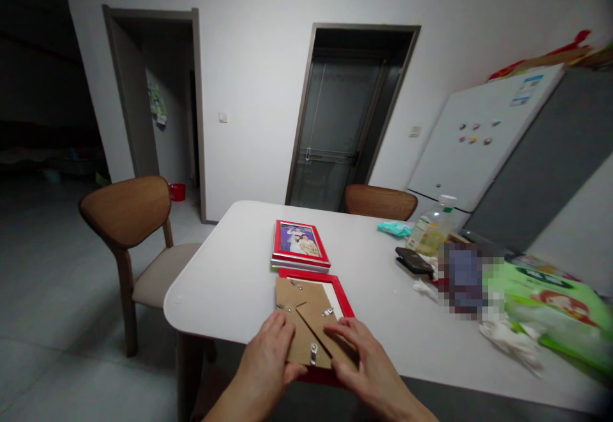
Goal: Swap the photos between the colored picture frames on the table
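A brown picture-frame backing board (292,301) with metal clips and a diagonal slit is held between my hands at the table's near edge. My left hand (268,352) grips its left side, thumb at the lower edge. On the opposite side, my right hand (361,358) has its fingers bent over the board and its thumb by the lower right corner. Beneath the board lies a red picture frame (343,297) with a white inner part showing; the board sits askew over it. Just beyond is a stack of picture frames, topped by a red-framed photo (301,241) of people.
On the white table (230,269), the right side carries a bottle (431,230) of yellowish liquid, a black object (412,261), a teal packet (394,228), crumpled tissues and a green package (550,301). Wooden chairs (129,211) stand left and behind. A fridge (460,147) is at right.
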Demonstrator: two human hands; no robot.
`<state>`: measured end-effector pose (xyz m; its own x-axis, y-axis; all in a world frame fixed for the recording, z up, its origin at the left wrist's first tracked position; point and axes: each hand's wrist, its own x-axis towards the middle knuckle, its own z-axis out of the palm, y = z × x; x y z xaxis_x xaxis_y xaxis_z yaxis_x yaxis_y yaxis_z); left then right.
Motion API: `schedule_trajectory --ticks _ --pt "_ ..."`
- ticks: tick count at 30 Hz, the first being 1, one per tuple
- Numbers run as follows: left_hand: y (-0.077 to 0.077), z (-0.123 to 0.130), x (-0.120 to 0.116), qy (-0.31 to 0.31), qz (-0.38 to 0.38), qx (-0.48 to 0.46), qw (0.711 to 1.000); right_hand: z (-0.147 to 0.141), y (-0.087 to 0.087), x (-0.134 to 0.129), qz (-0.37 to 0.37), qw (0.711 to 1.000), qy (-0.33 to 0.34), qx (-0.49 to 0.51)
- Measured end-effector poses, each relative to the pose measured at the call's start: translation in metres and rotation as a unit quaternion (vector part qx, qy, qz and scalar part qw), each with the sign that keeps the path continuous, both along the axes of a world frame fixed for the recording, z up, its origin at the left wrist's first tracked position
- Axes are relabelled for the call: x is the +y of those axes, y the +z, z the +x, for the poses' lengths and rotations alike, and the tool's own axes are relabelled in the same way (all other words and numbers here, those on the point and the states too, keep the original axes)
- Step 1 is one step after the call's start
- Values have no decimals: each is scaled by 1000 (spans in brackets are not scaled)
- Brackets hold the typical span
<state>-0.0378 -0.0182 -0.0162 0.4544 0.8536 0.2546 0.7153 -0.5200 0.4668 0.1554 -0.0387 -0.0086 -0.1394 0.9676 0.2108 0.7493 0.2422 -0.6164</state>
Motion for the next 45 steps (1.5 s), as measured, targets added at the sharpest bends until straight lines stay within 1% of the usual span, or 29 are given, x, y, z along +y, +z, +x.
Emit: schedule_trajectory --ticks 2,5,9,12,14,18,21,24,27,34,38,42,43,45 --pt "3 15 -1 -14 -32 12 999 15 -6 -3 -4 1000 -19 -18" --pt "1 25 2 -18 -51 26 998 24 -14 1 -2 999 -32 -41" --pt "-7 25 7 -16 -30 29 999 23 -25 10 37 996 -33 -75" --pt "-10 22 7 -24 -20 35 999 20 -30 12 69 992 -32 -105" --pt "-10 20 3 -33 -21 37 999 19 -30 11 76 989 -31 -122" --pt "-11 15 -3 -74 -40 45 995 22 -27 12 71 987 -23 -142" --pt "-15 13 -3 -79 -29 45 995 23 -25 21 70 984 -56 -154" --pt "-19 12 -1 -73 -10 35 997 22 -23 32 66 974 -96 -193" --pt "-20 13 0 -66 -4 31 997 20 -21 40 55 969 -118 -212" --pt "-15 15 -3 -47 -24 44 998 23 -26 39 51 980 -86 -170" --pt "-12 15 -3 -51 -27 56 997 26 -30 38 50 982 -75 -166" --pt "-10 15 -2 -65 -22 68 995 23 -31 30 80 977 -80 -180" --pt "-10 15 -2 -69 -21 70 995 21 -30 26 92 977 -67 -182" --pt "-11 15 -2 -69 -20 73 995 15 -27 17 108 978 -9 -181"
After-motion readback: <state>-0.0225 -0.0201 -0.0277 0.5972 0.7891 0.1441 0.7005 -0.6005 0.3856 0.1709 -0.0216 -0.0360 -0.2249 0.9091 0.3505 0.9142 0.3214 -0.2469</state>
